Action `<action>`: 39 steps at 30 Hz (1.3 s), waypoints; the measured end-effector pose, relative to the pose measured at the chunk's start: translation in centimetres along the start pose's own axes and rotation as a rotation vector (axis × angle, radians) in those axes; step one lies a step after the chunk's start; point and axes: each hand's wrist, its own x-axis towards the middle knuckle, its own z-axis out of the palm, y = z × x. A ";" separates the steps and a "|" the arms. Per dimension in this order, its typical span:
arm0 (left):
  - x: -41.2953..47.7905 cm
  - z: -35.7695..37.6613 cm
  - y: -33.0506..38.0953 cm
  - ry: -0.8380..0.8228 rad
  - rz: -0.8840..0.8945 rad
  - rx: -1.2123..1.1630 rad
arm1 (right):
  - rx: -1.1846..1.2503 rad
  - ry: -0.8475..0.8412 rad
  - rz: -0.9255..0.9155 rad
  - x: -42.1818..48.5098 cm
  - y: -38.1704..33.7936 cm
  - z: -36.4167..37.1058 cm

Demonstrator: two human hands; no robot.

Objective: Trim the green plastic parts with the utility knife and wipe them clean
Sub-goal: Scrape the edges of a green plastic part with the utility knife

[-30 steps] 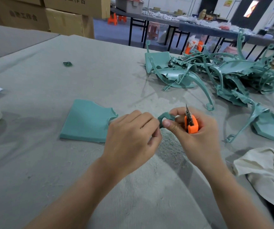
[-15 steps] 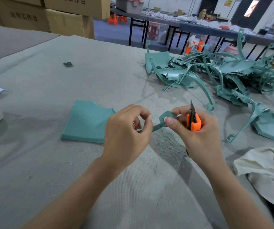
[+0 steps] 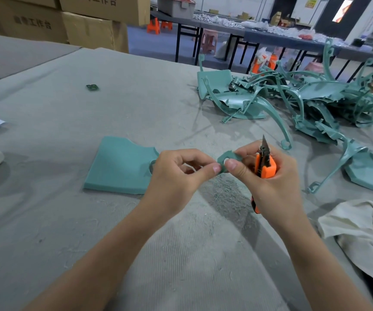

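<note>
Left hand (image 3: pixel 176 173) pinches ring end of green part (image 3: pixel 230 156), held just above bench (image 3: pixel 46 198) centre. Right hand (image 3: pixel 270 178) curled round knife (image 3: pixel 266 168), blade pointing 12 o'clock, thumb on same ring. Pile (image 3: pixel 304 99) of parts at 2 o'clock; rag (image 3: pixel 360 225) at 4.

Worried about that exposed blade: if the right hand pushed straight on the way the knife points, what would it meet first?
The right hand would probably meet the long curved green part at the near edge of the pile first; depth is unclear.

Grey table (image 3: pixel 136 97): green parts (image 3: pixel 293 97), rag (image 3: pixel 356 227), shavings (image 3: pixel 226 194).
</note>
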 end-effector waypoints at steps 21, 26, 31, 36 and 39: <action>-0.6 1.2 -0.2 -0.224 -0.509 -0.162 | -0.150 0.217 0.002 -1.0 0.8 1.9; -0.4 0.7 -0.7 -0.212 -0.724 -0.685 | -0.146 0.066 -0.018 -0.7 0.4 1.7; -0.5 0.6 -0.7 -0.223 -0.751 -0.865 | -0.201 -0.001 -0.054 -0.5 0.0 0.7; -0.5 0.4 -0.6 -0.241 -0.766 -0.969 | -0.220 -0.060 0.025 0.2 0.2 -0.6; -0.5 0.5 -0.5 -0.245 -0.746 -1.024 | -0.149 -0.136 0.058 0.4 0.4 -1.2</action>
